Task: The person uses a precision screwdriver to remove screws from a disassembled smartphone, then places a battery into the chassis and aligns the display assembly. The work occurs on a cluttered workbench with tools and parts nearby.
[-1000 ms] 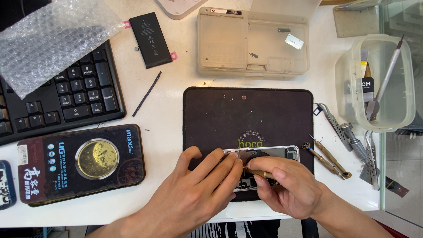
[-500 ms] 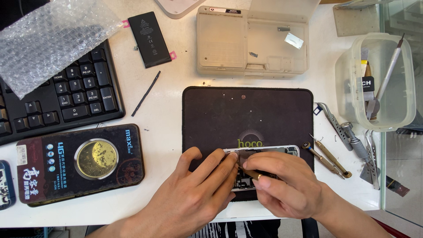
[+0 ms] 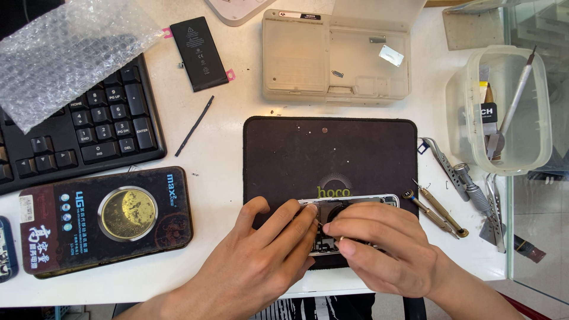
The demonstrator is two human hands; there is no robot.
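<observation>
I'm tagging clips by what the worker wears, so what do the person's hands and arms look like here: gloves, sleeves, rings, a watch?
Both the left hand and the right hand are bare, with no gloves. No ring, watch or sleeve shows on the fingers, wrists or forearms in view. Fingernails are short and unpainted.

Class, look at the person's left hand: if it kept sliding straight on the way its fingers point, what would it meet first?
The left hand points up and to the right across the opened phone. It would probably meet the right hand first, whose fingers lie almost against it; depth is unclear.
</observation>
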